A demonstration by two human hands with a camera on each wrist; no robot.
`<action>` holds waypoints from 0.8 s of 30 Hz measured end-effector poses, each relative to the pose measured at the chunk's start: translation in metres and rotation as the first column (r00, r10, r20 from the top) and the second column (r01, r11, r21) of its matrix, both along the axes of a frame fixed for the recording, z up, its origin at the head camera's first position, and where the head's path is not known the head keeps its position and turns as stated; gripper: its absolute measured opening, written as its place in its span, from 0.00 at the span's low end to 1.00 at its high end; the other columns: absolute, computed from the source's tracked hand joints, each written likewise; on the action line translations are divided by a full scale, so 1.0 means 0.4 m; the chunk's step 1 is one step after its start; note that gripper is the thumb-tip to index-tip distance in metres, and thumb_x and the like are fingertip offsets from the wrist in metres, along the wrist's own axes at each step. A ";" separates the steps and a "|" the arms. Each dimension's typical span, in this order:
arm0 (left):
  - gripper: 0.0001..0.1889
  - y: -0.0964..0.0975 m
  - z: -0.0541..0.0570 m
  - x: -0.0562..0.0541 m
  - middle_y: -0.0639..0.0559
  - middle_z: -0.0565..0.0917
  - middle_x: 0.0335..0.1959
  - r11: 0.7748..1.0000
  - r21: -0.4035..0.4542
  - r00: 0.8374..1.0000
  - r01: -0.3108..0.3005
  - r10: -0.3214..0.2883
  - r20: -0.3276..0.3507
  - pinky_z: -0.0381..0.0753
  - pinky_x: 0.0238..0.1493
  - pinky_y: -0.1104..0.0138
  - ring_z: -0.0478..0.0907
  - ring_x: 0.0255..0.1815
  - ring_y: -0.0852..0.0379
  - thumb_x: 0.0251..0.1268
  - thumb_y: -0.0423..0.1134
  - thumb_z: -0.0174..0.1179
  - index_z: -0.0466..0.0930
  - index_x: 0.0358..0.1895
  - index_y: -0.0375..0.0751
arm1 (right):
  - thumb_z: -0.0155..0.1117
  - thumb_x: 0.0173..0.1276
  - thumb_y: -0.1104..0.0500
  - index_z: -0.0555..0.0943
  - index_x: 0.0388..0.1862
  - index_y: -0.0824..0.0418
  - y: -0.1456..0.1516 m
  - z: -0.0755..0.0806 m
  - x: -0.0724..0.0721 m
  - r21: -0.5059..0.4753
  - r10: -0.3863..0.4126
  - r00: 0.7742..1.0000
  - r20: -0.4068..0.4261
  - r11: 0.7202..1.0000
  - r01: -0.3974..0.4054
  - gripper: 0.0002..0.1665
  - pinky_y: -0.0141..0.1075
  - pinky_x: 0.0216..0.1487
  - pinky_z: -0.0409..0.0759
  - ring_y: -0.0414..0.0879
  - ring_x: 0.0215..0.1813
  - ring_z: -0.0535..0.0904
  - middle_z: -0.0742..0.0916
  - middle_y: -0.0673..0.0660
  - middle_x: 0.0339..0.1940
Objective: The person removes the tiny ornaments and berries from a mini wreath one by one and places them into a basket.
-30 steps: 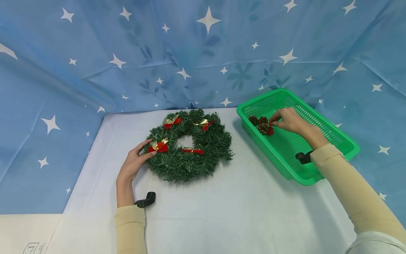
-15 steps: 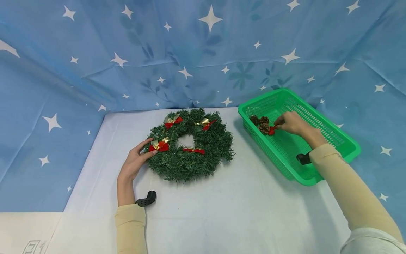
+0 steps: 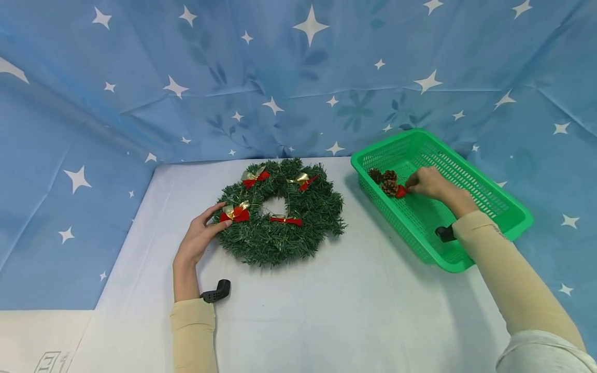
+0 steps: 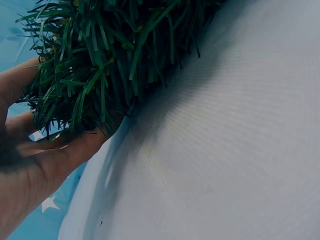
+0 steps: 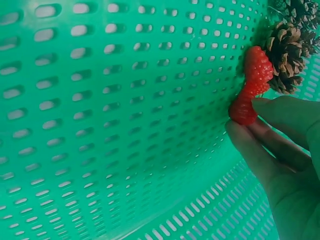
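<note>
A round green wreath lies on the white table, bearing several red bows with gold loops. My left hand grips its left edge beside one bow; in the left wrist view the thumb and fingers wrap round the green bristles. Inside the green basket, my right hand pinches a red berry-like ornament between thumb and fingers. Another bumpy red berry touches it. Right beside the berries sit several brown pinecones, in the basket's far left corner.
The perforated basket stands at an angle on the table's right side, with raised walls around the right hand. Blue cloth with white stars hangs behind and at both sides. The white tabletop lies between wreath and basket.
The right hand has shifted slightly down and right within the basket and now pinches the red berry beside the pinecones. The left hand stays on the wreath.
</note>
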State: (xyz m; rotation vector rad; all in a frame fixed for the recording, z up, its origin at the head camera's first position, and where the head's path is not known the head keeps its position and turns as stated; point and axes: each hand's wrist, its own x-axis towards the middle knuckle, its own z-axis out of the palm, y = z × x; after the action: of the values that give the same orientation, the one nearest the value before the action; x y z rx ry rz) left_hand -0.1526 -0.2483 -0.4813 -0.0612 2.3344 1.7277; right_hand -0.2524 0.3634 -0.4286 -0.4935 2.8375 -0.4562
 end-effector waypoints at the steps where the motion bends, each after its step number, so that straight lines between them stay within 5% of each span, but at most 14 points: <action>1: 0.36 0.000 0.001 -0.001 0.45 0.44 0.86 1.000 -0.001 1.000 -0.001 0.001 0.001 0.57 0.77 0.39 0.51 0.82 0.31 0.76 0.42 0.62 0.59 0.82 0.53 | 0.65 0.71 0.67 0.87 0.46 0.76 0.002 -0.001 0.000 0.000 0.000 1.000 0.001 1.000 0.000 0.12 0.56 0.45 0.85 0.66 0.44 0.87 0.90 0.73 0.43; 7: 0.35 0.009 0.022 0.007 0.43 0.44 0.86 1.000 -0.004 1.000 0.000 0.000 0.009 0.56 0.77 0.39 0.48 0.83 0.31 0.76 0.40 0.61 0.58 0.82 0.49 | 0.64 0.71 0.68 0.87 0.45 0.75 0.006 -0.002 0.003 0.000 0.001 1.000 -0.010 1.000 -0.001 0.11 0.55 0.43 0.84 0.65 0.42 0.86 0.90 0.71 0.41; 16: 0.36 0.000 0.003 0.004 0.46 0.44 0.86 1.000 0.013 1.000 0.000 0.000 -0.002 0.60 0.76 0.41 0.55 0.81 0.32 0.75 0.43 0.63 0.59 0.82 0.54 | 0.63 0.71 0.67 0.86 0.49 0.76 0.001 0.011 0.009 -0.006 -0.026 1.000 -0.013 1.000 0.026 0.13 0.57 0.48 0.84 0.69 0.49 0.85 0.88 0.74 0.47; 24: 0.36 0.002 0.009 0.007 0.46 0.44 0.86 1.000 0.016 1.000 0.001 -0.001 -0.011 0.60 0.76 0.41 0.58 0.80 0.32 0.75 0.44 0.63 0.59 0.82 0.54 | 0.66 0.71 0.64 0.86 0.51 0.74 -0.023 0.037 0.015 -0.020 -0.026 0.999 -0.034 0.999 0.026 0.16 0.46 0.35 0.80 0.50 0.29 0.81 0.89 0.73 0.47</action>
State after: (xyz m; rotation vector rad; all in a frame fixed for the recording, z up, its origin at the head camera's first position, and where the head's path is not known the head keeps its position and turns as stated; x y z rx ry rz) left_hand -0.1498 -0.2473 -0.4778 -0.0480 2.3276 1.7504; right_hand -0.2463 0.3540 -0.4136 -0.4732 2.8784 -0.4852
